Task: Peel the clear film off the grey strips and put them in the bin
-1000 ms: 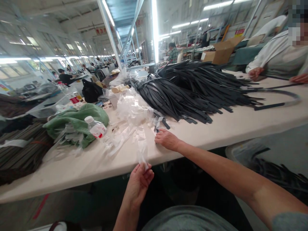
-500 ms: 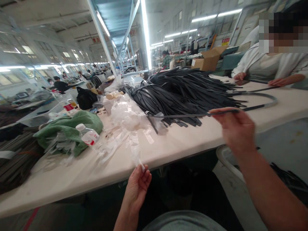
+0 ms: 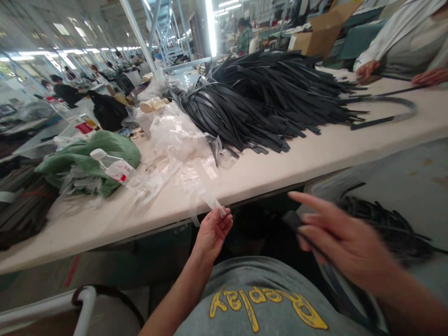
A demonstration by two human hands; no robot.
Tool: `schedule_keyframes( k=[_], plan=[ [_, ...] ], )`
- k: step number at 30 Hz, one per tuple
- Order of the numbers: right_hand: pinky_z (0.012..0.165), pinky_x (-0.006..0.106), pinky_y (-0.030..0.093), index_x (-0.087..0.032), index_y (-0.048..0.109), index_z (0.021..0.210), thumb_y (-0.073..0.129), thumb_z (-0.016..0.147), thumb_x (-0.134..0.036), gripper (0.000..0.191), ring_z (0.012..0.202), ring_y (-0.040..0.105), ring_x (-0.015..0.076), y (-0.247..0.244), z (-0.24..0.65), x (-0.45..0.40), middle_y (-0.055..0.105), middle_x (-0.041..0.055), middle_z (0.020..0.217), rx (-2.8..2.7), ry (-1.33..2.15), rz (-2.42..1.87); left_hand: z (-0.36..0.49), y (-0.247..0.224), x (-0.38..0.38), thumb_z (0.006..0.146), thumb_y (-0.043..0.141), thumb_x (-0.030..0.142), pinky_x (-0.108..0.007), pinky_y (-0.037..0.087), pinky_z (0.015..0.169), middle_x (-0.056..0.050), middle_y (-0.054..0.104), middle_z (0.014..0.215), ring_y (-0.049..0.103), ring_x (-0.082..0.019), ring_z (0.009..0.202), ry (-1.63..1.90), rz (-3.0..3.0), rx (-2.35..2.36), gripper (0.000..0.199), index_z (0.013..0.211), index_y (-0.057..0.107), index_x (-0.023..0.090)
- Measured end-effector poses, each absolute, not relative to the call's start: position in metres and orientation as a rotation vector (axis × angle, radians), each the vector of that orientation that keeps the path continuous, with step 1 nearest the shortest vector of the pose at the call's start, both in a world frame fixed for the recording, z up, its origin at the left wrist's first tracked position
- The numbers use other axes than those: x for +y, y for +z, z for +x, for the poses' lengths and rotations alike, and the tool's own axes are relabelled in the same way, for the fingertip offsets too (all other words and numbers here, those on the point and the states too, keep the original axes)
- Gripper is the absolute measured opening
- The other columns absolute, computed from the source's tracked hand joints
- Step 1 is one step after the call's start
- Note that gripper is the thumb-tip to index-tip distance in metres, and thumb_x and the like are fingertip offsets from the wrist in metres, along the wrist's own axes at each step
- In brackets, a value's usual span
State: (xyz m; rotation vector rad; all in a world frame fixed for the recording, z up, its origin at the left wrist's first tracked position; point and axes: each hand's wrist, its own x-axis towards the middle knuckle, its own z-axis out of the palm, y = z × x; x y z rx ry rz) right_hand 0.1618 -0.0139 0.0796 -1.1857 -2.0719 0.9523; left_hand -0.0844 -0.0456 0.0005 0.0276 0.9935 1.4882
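Note:
My left hand point(image 3: 216, 229) is closed in a pinch on the end of a clear plastic strip point(image 3: 210, 199), which trails back over the table edge to a heap of crumpled clear plastic point(image 3: 178, 133). Over my lap on the right, my right hand point(image 3: 336, 233) grips a black strap point(image 3: 325, 254) between thumb and fingers, its index finger stretched out. The strap's end points toward my left hand and its rest hangs down past my wrist; motion blurs this hand. A big bundle of black straps point(image 3: 252, 98) lies on the table beyond both hands.
The pale table point(image 3: 259, 179) runs across. At left lie a plastic bottle point(image 3: 115, 167), a green cloth point(image 3: 84, 158) and a brown strap bundle point(image 3: 23, 200). Below right, a bin point(image 3: 320, 186) stands near loose black straps point(image 3: 388, 228). A co-worker's hands point(image 3: 367, 70) hold a strap.
My right hand has swung down from above the table to my lap, bringing the black strap off the bundle. My left hand keeps its pinch on the plastic. The view has tilted down.

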Motion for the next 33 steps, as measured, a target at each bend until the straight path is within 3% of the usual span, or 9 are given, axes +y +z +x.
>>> schedule_keyframes(
  k=[3, 6, 13, 17, 22, 27, 33],
  plan=[
    [0.051, 0.021, 0.045, -0.02, 0.036, 0.146, 0.046, 0.095, -0.02, 0.052, 0.051, 0.058, 0.0113, 0.057, 0.122, -0.02, 0.065, -0.0048, 0.065, -2.256, 0.995, -1.041, -0.077, 0.0, -0.053, 0.066, 0.084, 0.032, -0.024, 0.056, 0.069, -0.003, 0.074, 0.082, 0.068, -0.012, 0.07, 1.45, 0.064, 1.011, 0.028, 0.082, 0.071, 0.014],
    [0.058, 0.023, 0.045, -0.016, 0.037, 0.146, 0.046, 0.092, -0.017, 0.054, 0.059, 0.063, 0.0135, 0.037, 0.09, -0.019, 0.069, -0.0012, 0.072, -2.338, 0.909, -1.027, -0.074, 0.0, -0.056, 0.064, 0.085, 0.032, -0.022, 0.053, 0.065, -0.003, 0.074, 0.08, 0.067, -0.012, 0.069, 1.444, 0.099, 1.018, 0.029, 0.082, 0.071, 0.014],
    [0.057, 0.021, 0.045, -0.017, 0.041, 0.144, 0.049, 0.091, -0.017, 0.054, 0.059, 0.066, 0.0139, 0.03, 0.08, -0.019, 0.074, 0.0006, 0.076, -2.424, 0.839, -1.048, -0.075, 0.0, -0.055, 0.061, 0.086, 0.038, -0.02, 0.051, 0.062, -0.003, 0.072, 0.079, 0.064, -0.011, 0.067, 1.439, 0.202, 1.025, 0.035, 0.081, 0.072, 0.012],
    [0.058, 0.022, 0.046, -0.018, 0.041, 0.145, 0.049, 0.091, -0.018, 0.055, 0.059, 0.066, 0.015, 0.026, 0.081, -0.016, 0.072, -0.0006, 0.069, -2.415, 0.791, -1.135, -0.075, 0.0, -0.056, 0.06, 0.088, 0.037, -0.022, 0.052, 0.067, -0.003, 0.072, 0.078, 0.064, -0.011, 0.068, 1.415, 0.184, 1.027, 0.034, 0.08, 0.072, 0.013],
    [0.062, 0.027, 0.048, -0.018, 0.042, 0.144, 0.049, 0.093, -0.022, 0.052, 0.068, 0.069, 0.0204, 0.021, 0.067, -0.009, 0.074, 0.0041, 0.08, -2.411, 0.768, -1.194, -0.07, -0.009, -0.06, 0.064, 0.085, 0.033, -0.024, 0.053, 0.07, -0.004, 0.072, 0.079, 0.066, -0.012, 0.07, 1.37, 0.226, 0.98, 0.029, 0.08, 0.072, 0.013],
    [0.066, 0.028, 0.05, -0.017, 0.029, 0.15, 0.046, 0.092, -0.025, 0.061, 0.072, 0.069, 0.0188, 0.025, 0.086, -0.011, 0.072, 0.0024, 0.085, -2.289, 1.162, -1.062, -0.073, -0.014, -0.054, 0.066, 0.084, 0.035, -0.023, 0.051, 0.068, -0.005, 0.072, 0.079, 0.064, -0.011, 0.068, 1.444, 0.259, 1.012, 0.029, 0.079, 0.072, 0.013],
    [0.06, 0.027, 0.052, -0.018, 0.021, 0.151, 0.036, 0.096, -0.032, 0.058, 0.055, 0.063, 0.0134, 0.016, 0.131, -0.023, 0.068, -0.0013, 0.081, -2.128, 1.464, -1.192, -0.064, -0.014, -0.056, 0.061, 0.087, 0.037, -0.023, 0.048, 0.067, -0.004, 0.07, 0.075, 0.062, -0.011, 0.066, 1.423, 0.187, 1.063, 0.032, 0.078, 0.072, 0.014]
  ],
)
